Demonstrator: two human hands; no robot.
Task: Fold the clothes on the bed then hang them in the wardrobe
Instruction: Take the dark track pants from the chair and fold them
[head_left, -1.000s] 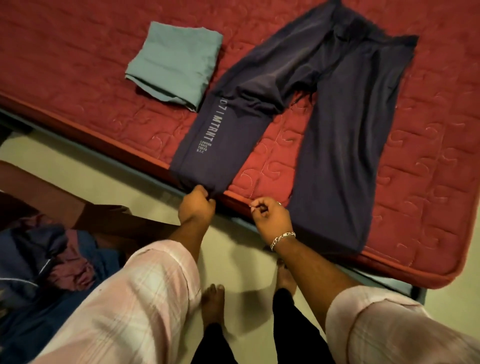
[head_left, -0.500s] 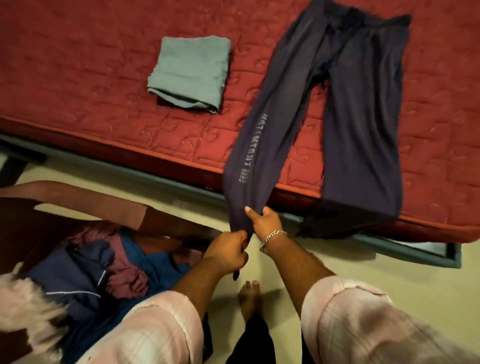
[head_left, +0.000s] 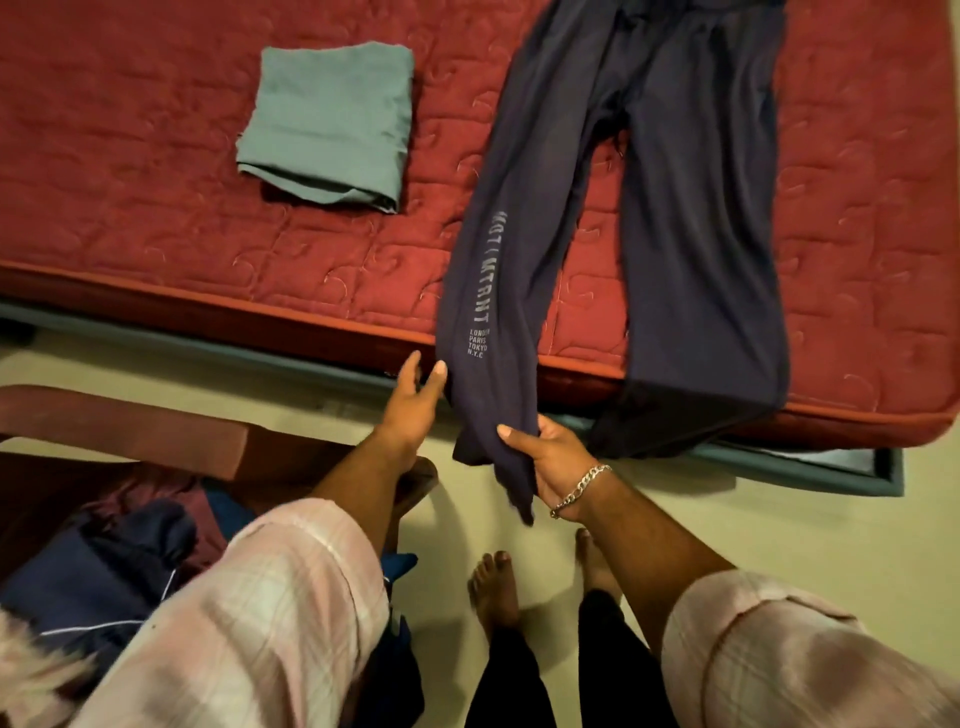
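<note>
Big picture first: the red quilted mattress fills the top of the head view, its near edge running across the frame. Spread on it are the dark navy track pants, waistband away from the person, legs pointing toward them, both hems hanging off the edge. That layout looks like a setup for bringing one leg across onto the other.

The printed leg, the one with grey lettering down the side, is pulled off the edge and gathered. The right hand, bracelet at the wrist, has thumb and fingers wrapped round the bunched hem, seemingly to keep the fabric taut. The left hand sits just beside that leg, fingers spread and holding nothing; whether a fingertip touches the cloth, I can't tell.

To the left on the mattress lies a folded teal garment, well apart from the pants, so one piece looks done. Nothing there blocks the fold.

Down at floor level left, a heap of dark blue and maroon clothes waits. No wardrobe in sight.
</note>
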